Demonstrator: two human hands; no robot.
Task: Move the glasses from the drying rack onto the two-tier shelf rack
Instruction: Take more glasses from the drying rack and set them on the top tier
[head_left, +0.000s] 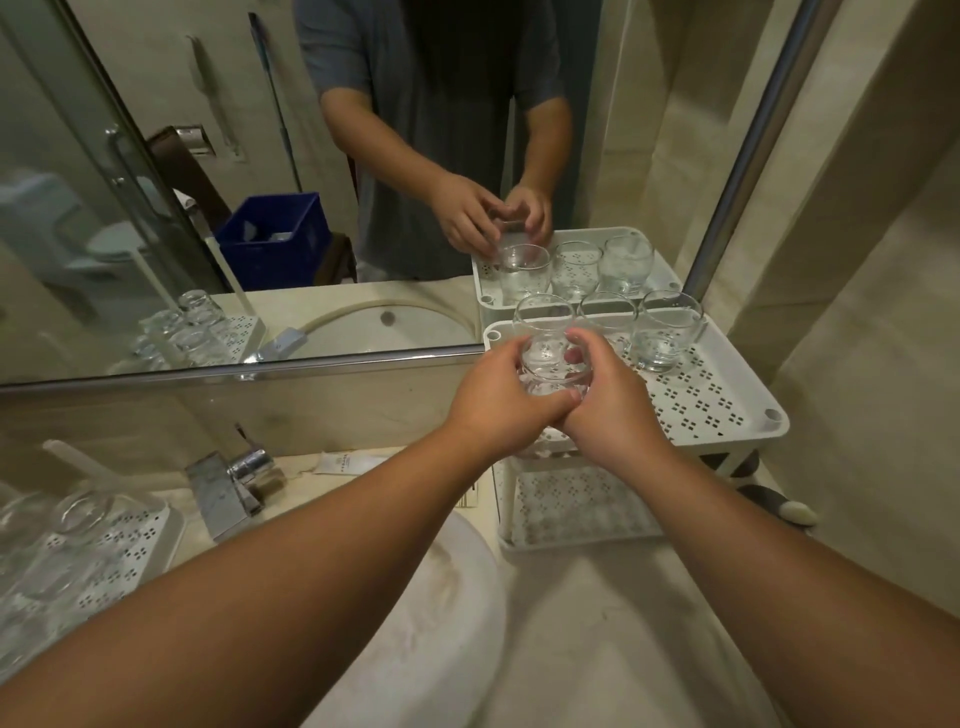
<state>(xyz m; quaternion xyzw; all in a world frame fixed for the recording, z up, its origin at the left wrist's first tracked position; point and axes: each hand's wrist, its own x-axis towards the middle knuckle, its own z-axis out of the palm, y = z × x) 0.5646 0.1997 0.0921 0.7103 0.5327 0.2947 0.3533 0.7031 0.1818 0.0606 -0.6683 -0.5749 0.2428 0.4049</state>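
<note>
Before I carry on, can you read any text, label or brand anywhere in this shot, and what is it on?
No text here can be read.
Small white packet on the counter behind the tap: a dark printed mark, too small and blurred to read.
Glasses, shelf rack, blue crate: no visible lettering.

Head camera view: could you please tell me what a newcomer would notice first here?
Both hands, left hand and right hand, cup one clear glass over the white shelf rack top tier. Two more glasses stand there upright by the mirror; others sit on the drying rack at lower left.

drying rack left | sink middle | shelf rack right
</note>
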